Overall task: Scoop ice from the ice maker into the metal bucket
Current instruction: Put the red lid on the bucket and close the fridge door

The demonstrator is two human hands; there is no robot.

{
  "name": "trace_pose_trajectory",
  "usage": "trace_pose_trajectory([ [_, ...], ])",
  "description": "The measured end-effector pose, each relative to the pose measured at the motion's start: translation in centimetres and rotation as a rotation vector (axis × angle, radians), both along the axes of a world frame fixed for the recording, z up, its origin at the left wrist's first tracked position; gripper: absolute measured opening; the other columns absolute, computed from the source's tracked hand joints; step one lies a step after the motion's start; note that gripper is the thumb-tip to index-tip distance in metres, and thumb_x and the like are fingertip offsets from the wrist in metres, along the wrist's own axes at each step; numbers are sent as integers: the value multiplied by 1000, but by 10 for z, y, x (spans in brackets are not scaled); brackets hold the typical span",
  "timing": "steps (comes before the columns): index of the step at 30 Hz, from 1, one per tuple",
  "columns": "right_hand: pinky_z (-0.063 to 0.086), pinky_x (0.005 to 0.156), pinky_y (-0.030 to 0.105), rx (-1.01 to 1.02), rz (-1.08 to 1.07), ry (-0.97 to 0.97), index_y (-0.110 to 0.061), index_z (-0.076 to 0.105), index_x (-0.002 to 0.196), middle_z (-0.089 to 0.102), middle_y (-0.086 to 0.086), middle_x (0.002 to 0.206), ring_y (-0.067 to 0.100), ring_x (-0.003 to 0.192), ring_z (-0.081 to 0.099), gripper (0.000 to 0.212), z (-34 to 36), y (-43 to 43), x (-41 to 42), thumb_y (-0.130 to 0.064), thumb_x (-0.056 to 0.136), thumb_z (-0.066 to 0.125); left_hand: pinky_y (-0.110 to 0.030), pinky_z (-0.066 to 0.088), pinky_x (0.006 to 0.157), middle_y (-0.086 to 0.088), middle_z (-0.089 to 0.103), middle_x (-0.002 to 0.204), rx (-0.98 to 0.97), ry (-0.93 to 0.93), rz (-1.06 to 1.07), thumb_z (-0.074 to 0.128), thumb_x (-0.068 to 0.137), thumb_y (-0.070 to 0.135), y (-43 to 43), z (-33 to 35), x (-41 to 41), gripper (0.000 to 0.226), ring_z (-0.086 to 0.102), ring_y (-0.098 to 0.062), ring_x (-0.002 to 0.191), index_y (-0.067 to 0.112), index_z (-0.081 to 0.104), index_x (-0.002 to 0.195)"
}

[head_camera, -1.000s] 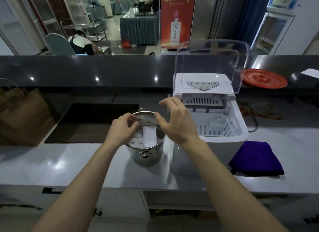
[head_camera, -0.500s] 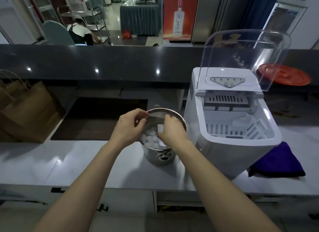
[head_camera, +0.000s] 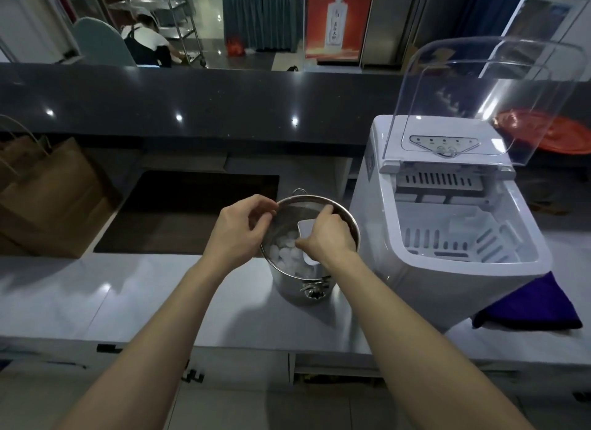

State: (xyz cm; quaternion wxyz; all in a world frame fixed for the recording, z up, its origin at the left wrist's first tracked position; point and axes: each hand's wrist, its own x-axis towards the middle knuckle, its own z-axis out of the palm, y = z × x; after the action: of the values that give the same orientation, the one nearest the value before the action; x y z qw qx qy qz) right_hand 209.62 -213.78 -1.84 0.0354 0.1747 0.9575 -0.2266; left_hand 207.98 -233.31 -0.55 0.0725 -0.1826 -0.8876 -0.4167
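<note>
The metal bucket point(head_camera: 299, 287) stands on the grey counter, with ice cubes point(head_camera: 283, 252) heaped in its left half. My left hand point(head_camera: 240, 229) grips the bucket's left rim. My right hand point(head_camera: 326, 237) is over the bucket, closed on a white plastic scoop point(head_camera: 306, 229) that points down into the bucket beside the ice. To the right stands the white ice maker point(head_camera: 447, 224), its clear lid point(head_camera: 492, 87) raised. Its white slotted basket point(head_camera: 454, 237) holds little ice that I can make out.
A purple cloth point(head_camera: 531, 308) lies partly under the ice maker's right side. A dark recessed sink point(head_camera: 179, 212) sits left of the bucket, brown paper bags point(head_camera: 41, 199) further left. A red round lid point(head_camera: 550, 135) rests on the raised dark ledge behind.
My right hand came down from above the rim into the bucket and closed on the white scoop. My view shifted left and nearer. My left hand stays on the rim.
</note>
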Motion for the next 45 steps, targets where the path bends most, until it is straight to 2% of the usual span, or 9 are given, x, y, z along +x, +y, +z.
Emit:
trace_pose_trajectory([
  [6,50,73,32,-145,-58,248,-8,40,137,67,11,122,32,110,69,83,48,6,14,-49,80,85,-25,60,78,20,74,97,7,-13,56,68,103,32,5,3,3,13,70,-1,89,30,76,113],
  [13,43,72,21,-440,-142,483,-12,43,144,58,1,123,15,104,56,92,111,15,24,-60,78,87,-28,62,64,18,78,89,56,-104,-13,73,97,53,17,15,17,27,72,2,83,29,83,106],
  [16,45,78,24,-491,-155,495,-12,44,144,56,-2,119,14,105,57,95,118,16,24,-62,76,87,-15,52,63,19,78,86,-7,-91,-51,73,100,45,25,21,19,16,70,4,79,32,82,99],
  [21,50,80,25,-553,-177,493,-14,46,144,65,0,122,16,108,66,112,124,17,34,-77,61,88,-10,49,56,15,79,81,29,-31,-52,71,105,30,32,29,25,15,71,5,71,25,81,94],
  [23,57,86,30,-554,-161,392,-14,55,138,68,-2,119,15,106,69,118,122,20,42,-88,51,84,-12,51,54,12,80,82,117,-48,-26,71,105,30,35,33,27,17,72,3,69,20,82,99],
  [25,64,85,38,-554,-92,295,-16,72,119,77,-4,102,14,94,75,103,113,26,48,-91,50,82,-15,54,62,12,81,85,193,-59,-34,71,104,36,36,35,28,19,74,-4,70,21,83,103],
  [28,66,86,41,-691,28,245,-20,83,95,81,-5,84,12,84,78,46,102,32,58,-62,76,88,-21,60,69,10,81,87,233,-41,-63,71,102,42,42,41,33,25,77,-9,73,20,84,105],
  [31,64,92,43,-832,58,279,-19,86,97,82,-2,88,17,91,79,20,98,36,61,-36,87,88,-20,60,68,9,82,87,253,-30,-89,74,102,33,49,43,39,20,77,-10,72,17,84,107],
  [45,61,99,51,-1015,-10,378,-1,80,98,80,19,97,33,94,78,16,108,57,78,-15,91,84,-19,56,65,4,81,80,284,-47,-184,79,97,27,76,64,64,15,73,-13,61,15,85,103],
])
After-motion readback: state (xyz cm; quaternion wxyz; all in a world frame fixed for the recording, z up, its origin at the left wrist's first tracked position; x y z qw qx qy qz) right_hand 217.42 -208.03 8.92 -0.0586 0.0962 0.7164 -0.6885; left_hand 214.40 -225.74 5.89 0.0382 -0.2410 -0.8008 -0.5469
